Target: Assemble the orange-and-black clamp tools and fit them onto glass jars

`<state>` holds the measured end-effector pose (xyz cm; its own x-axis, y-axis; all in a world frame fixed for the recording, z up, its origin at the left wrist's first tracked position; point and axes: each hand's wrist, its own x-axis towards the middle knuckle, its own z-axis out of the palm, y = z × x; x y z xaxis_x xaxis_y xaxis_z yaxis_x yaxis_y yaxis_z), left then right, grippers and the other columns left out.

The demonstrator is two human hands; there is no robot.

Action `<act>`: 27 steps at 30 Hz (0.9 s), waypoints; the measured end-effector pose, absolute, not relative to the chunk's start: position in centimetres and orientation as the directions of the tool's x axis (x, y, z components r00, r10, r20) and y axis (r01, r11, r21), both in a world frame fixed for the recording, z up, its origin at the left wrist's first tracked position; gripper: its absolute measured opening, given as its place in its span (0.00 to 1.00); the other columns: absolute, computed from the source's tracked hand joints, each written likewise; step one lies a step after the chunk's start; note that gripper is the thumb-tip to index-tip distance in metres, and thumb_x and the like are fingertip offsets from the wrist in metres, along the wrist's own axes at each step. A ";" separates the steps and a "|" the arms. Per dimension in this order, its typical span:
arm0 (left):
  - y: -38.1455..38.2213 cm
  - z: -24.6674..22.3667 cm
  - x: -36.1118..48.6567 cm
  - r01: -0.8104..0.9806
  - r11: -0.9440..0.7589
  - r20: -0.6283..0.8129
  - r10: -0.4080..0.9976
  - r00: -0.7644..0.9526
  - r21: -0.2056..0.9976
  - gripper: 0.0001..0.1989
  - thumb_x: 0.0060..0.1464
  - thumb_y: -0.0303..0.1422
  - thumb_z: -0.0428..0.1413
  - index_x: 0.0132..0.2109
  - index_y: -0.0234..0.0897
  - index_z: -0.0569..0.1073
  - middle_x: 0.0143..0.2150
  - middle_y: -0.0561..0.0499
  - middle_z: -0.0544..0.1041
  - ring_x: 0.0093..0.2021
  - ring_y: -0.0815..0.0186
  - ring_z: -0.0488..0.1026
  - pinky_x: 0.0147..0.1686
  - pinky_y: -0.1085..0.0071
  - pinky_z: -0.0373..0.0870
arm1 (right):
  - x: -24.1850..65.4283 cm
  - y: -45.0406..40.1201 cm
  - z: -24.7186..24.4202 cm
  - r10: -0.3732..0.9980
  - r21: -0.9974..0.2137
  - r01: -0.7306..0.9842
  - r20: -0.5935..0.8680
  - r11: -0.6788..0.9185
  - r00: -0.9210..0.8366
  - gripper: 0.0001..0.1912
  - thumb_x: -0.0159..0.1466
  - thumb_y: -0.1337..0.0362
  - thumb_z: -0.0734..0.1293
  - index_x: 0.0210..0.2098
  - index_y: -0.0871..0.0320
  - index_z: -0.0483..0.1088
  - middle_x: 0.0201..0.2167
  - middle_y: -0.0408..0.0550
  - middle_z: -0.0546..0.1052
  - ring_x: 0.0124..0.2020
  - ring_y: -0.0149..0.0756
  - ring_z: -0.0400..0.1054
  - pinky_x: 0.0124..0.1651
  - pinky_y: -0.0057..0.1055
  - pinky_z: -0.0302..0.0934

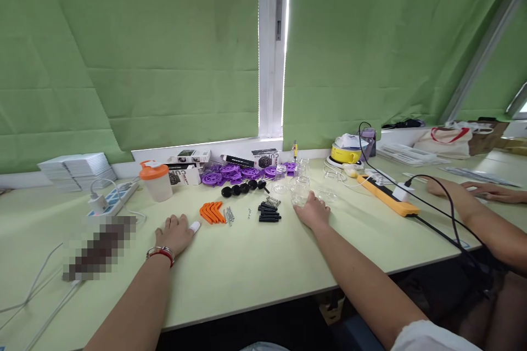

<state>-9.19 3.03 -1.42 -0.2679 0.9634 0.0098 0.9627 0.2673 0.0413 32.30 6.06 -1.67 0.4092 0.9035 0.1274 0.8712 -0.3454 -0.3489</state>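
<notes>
My left hand [175, 236] lies flat on the table with its fingers spread and a white wrap on the thumb; it holds nothing. My right hand [315, 211] reaches to the clear plastic cups [302, 181], its thumb and forefinger around the lower edge of one; the other fingers are partly hidden. Between the hands lie orange angled pieces [212, 212], several screws [229, 215], tiny metal parts [249, 213], black rods [269, 213] and springs [273, 201]. Black round-headed parts [244, 188] and purple plastic parts [230, 173] sit behind them.
An orange-lidded shaker cup [156, 181], printed boxes [185, 174] and white stacked packets [76, 171] stand at the back left. A white power strip [113, 200] lies left, an orange one [387, 196] right, with cables. A yellow pot [346, 153] stands behind. Another person's arms [473, 214] rest at far right.
</notes>
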 end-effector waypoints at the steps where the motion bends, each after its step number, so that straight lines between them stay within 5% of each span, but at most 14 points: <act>1: 3.0 -1.4 -9.2 0.963 0.265 0.013 0.964 -0.266 0.042 0.31 0.55 0.40 0.42 0.63 0.33 0.58 0.68 0.34 0.50 0.68 0.48 0.45 0.58 0.45 0.48 | 32.3 6.0 -1.7 0.904 -0.348 0.871 0.125 -0.345 0.408 0.42 0.58 0.46 0.60 0.63 0.63 0.47 0.57 0.62 0.65 0.59 0.54 0.53 0.56 0.47 0.48; 27: 2.8 -1.2 -9.1 0.965 0.261 -0.017 0.965 -0.261 0.018 0.31 0.55 0.40 0.40 0.64 0.34 0.56 0.68 0.35 0.49 0.68 0.49 0.44 0.59 0.45 0.48 | 32.4 5.9 -1.7 0.905 -0.364 0.871 0.140 -0.330 0.402 0.41 0.57 0.47 0.62 0.63 0.63 0.49 0.56 0.62 0.66 0.59 0.54 0.54 0.56 0.48 0.48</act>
<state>-9.11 2.83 -1.17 -0.2608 0.9652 -0.0175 0.9652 0.2611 0.0179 32.43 5.91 -1.66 0.4016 0.9051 0.1398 0.8710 -0.3303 -0.3636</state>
